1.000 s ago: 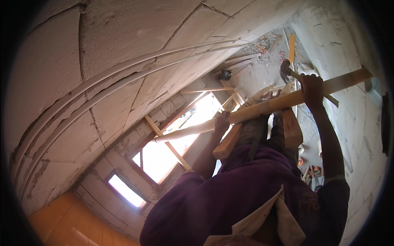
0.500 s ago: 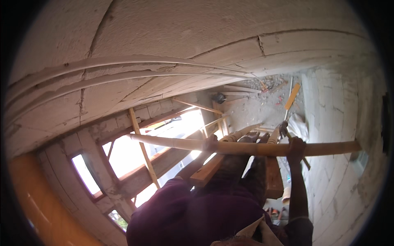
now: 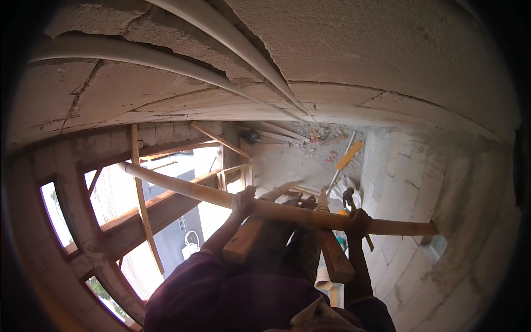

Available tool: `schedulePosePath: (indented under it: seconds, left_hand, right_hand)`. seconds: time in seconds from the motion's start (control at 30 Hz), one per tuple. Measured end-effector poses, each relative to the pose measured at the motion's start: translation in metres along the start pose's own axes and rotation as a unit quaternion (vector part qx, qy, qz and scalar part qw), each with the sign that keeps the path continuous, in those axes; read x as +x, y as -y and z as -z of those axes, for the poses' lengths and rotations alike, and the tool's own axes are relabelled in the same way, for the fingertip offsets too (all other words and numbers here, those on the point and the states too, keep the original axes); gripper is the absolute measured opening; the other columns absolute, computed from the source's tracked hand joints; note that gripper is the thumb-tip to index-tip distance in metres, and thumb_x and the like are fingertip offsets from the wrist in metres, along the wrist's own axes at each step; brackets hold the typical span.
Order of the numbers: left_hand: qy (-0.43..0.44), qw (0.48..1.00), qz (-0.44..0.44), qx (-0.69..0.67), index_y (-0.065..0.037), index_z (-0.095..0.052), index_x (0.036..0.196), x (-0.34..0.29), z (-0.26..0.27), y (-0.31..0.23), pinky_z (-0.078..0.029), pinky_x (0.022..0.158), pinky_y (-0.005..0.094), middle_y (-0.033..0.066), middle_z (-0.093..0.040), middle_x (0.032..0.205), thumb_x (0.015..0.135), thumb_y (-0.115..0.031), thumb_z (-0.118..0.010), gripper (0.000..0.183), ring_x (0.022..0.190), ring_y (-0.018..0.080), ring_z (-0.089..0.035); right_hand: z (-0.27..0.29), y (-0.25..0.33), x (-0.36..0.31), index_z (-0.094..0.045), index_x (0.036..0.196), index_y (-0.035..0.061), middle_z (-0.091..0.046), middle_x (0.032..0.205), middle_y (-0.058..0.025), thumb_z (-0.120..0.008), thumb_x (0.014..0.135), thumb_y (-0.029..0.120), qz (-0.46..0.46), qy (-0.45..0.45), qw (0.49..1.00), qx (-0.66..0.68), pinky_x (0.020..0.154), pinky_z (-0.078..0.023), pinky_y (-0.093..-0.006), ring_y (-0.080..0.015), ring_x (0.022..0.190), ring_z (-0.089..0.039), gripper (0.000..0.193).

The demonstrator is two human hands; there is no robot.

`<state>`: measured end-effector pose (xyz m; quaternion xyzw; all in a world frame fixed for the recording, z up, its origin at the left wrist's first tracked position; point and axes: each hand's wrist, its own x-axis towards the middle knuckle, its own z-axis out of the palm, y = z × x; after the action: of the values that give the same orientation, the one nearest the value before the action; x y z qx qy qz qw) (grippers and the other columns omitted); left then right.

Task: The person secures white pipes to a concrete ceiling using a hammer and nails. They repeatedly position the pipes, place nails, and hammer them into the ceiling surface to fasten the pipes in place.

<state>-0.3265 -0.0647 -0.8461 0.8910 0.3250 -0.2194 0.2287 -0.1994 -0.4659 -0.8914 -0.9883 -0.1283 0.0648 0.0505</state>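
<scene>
A long bamboo pole [image 3: 293, 213] lies crosswise in front of me, its right end near the wall. My left hand [image 3: 243, 200] is closed round the pole, left of its middle. Farther right, my right hand [image 3: 358, 221] grips a hammer [image 3: 348, 196] and rests against the pole. The hammer's head points up and away from me, and its handle comes out below the hand. Beneath the pole, two squared timber beams [image 3: 243, 241] [image 3: 335, 261] run away from me, one on each side of my legs. My feet show only in part, beyond the pole.
Bare block walls [image 3: 398, 166] stand ahead and to the right; two pale pipes [image 3: 221, 27] run along the wall ahead. Window openings [image 3: 177, 221] with thin wooden braces [image 3: 142, 193] lie left. Far below, rubble and an orange board [image 3: 349, 155] lie on the floor. More bamboo uprights [image 3: 323, 200] stand beyond the pole.
My view has turned, so the scene sits farther left and the pole slopes down more to the right. More of my left hand shows on the pole. The right hand still grips the hammer.
</scene>
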Motion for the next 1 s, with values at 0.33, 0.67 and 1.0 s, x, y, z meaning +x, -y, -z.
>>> schedulePosePath:
  seconds: [0.33, 0.67, 1.0]
  left_hand:
    - [0.002, 1.0, 0.007, -0.001, -0.01, -0.058, 0.096, 0.003, -0.013, 0.016, -0.047, 0.067, 0.0494, 0.0154, -0.067, 0.08, 0.088, -0.02, -0.052, 0.013, 0.077, 0.0377, -0.065]
    - [0.02, 0.998, 0.052, 0.029, -0.011, -0.059, 0.097, 0.007, -0.014, 0.014, -0.048, 0.069, 0.0512, 0.0173, -0.067, 0.077, 0.095, -0.031, -0.046, 0.024, 0.075, 0.0387, -0.065]
    - [-0.01, 1.0, 0.013, 0.015, -0.016, -0.06, 0.093, -0.001, -0.002, 0.0, -0.048, 0.068, 0.0497, 0.0149, -0.067, 0.077, 0.092, -0.029, -0.05, 0.016, 0.076, 0.0377, -0.065]
  right_hand:
    - [-0.008, -0.004, 0.0, -0.051, 0.067, 0.0086, -0.055, 0.063, -0.0115, -0.06, 0.08, 0.018, 0.0, 0.011, 1.0, -0.024, 0.059, -0.042, -0.0461, -0.0322, 0.059, -0.055, 0.018]
    - [-0.004, -0.001, -0.003, -0.048, 0.069, 0.0098, -0.05, 0.064, -0.0098, -0.059, 0.083, 0.019, 0.037, -0.018, 0.998, -0.05, 0.063, -0.04, -0.0451, -0.0305, 0.062, -0.053, 0.02]
    - [-0.002, 0.0, -0.002, -0.048, 0.073, 0.0091, -0.049, 0.067, -0.0094, -0.059, 0.083, 0.017, 0.022, -0.024, 0.999, -0.012, 0.064, -0.039, -0.0439, -0.0305, 0.065, -0.052, 0.018]
